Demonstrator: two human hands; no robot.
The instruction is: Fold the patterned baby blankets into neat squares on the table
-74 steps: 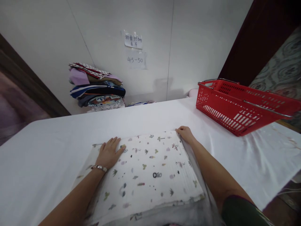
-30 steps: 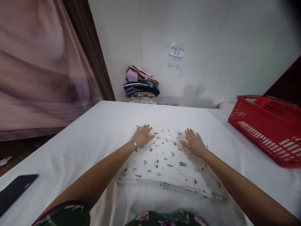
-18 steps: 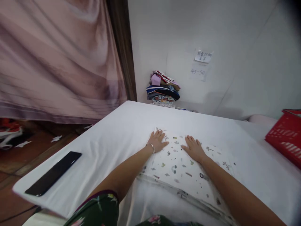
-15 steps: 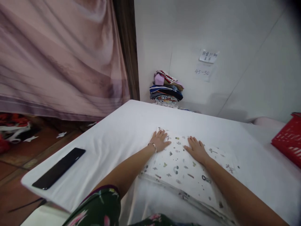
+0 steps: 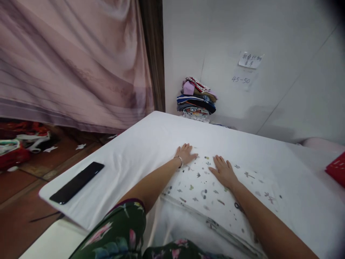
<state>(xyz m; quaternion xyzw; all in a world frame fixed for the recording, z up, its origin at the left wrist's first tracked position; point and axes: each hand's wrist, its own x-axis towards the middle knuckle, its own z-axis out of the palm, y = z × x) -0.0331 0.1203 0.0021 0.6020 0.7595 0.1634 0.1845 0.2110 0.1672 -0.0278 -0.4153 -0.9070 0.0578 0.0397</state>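
Observation:
A folded white cloth (image 5: 207,194) printed with small plants, palm trees and rainbows lies flat on the white-covered table (image 5: 129,151) in front of me. Its layered near edge faces my body. My left hand (image 5: 185,154), with a bracelet at the wrist, rests flat at the cloth's far left corner, fingers spread. Palm down on the far middle part of the cloth is my right hand (image 5: 223,171), its fingers stretched out. Neither hand grips anything. My right forearm covers part of the cloth's right side.
A black phone-like slab (image 5: 77,182) lies on the table's left. Behind the far edge stands a stack of folded clothes (image 5: 196,100) against the wall (image 5: 269,36), which bears paper notes (image 5: 251,60). A red basket (image 5: 336,169) is at right, a pink curtain (image 5: 81,64) at left.
My left hand has slid slightly outward over the cloth's far left corner. My right hand has shifted a little relative to the print. The whole view has turned slightly left.

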